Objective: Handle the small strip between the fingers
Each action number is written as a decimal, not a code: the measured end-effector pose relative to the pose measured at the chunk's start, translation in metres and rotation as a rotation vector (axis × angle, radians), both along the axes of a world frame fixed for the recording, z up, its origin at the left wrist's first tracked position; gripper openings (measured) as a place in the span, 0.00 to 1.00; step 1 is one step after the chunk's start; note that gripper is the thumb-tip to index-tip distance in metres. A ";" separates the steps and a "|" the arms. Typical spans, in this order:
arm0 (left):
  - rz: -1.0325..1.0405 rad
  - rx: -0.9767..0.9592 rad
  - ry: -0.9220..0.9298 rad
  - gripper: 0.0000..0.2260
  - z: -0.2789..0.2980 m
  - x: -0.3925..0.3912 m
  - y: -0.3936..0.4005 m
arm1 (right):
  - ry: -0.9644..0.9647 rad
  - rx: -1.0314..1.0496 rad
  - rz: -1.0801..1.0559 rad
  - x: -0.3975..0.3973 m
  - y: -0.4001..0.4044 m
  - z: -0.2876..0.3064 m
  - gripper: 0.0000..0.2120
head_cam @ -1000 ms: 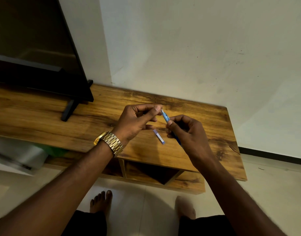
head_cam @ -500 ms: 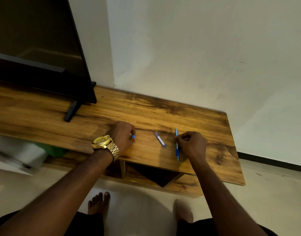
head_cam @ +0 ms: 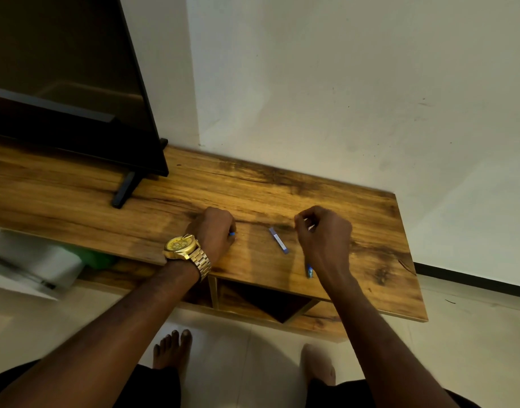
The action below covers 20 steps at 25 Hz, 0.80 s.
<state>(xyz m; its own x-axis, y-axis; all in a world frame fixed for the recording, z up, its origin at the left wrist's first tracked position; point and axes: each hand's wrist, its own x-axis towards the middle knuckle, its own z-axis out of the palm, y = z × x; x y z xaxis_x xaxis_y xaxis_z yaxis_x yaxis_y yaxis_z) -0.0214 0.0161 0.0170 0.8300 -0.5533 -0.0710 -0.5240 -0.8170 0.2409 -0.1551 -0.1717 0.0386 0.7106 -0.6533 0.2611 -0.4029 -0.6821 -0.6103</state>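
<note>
Left hand is curled on the wooden TV stand top, fingers pinching a small blue pen piece at their tips. Right hand hangs bunched over the blue pen barrel, fingertips drawn together; something pale may be pinched there, but I cannot tell. Between the hands lies a short violet-and-white pen part, loose on the wood. The pen looks dismantled, parts spread out; putting it together remains, by my reckoning.
</note>
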 end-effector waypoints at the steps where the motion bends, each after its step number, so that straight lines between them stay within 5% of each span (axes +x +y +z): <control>1: -0.005 0.014 -0.010 0.05 0.000 0.000 -0.002 | 0.062 -0.032 0.068 0.001 0.007 -0.007 0.11; 5: 0.011 -0.046 0.042 0.01 -0.004 0.002 -0.002 | 0.330 -0.130 0.147 0.004 0.024 -0.043 0.15; 8: 0.038 -0.194 0.123 0.09 -0.007 0.005 0.005 | 0.362 -0.189 0.134 0.004 0.026 -0.047 0.13; 11: 0.036 -0.417 0.233 0.06 0.005 0.005 0.006 | 0.397 -0.190 0.123 0.004 0.027 -0.044 0.13; 16: 0.181 -0.958 0.548 0.08 0.031 0.002 0.003 | 0.078 0.333 0.149 0.000 0.026 -0.003 0.05; 20: 0.178 -1.078 0.648 0.10 0.041 0.000 -0.005 | -0.078 0.607 0.219 -0.009 0.031 0.015 0.02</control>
<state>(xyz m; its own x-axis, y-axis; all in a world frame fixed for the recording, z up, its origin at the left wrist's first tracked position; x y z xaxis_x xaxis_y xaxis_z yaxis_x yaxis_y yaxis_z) -0.0214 0.0115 0.0577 0.8805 -0.4680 -0.0754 0.0350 -0.0945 0.9949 -0.1643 -0.1406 0.0534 0.8382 -0.5428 -0.0530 -0.2325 -0.2678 -0.9350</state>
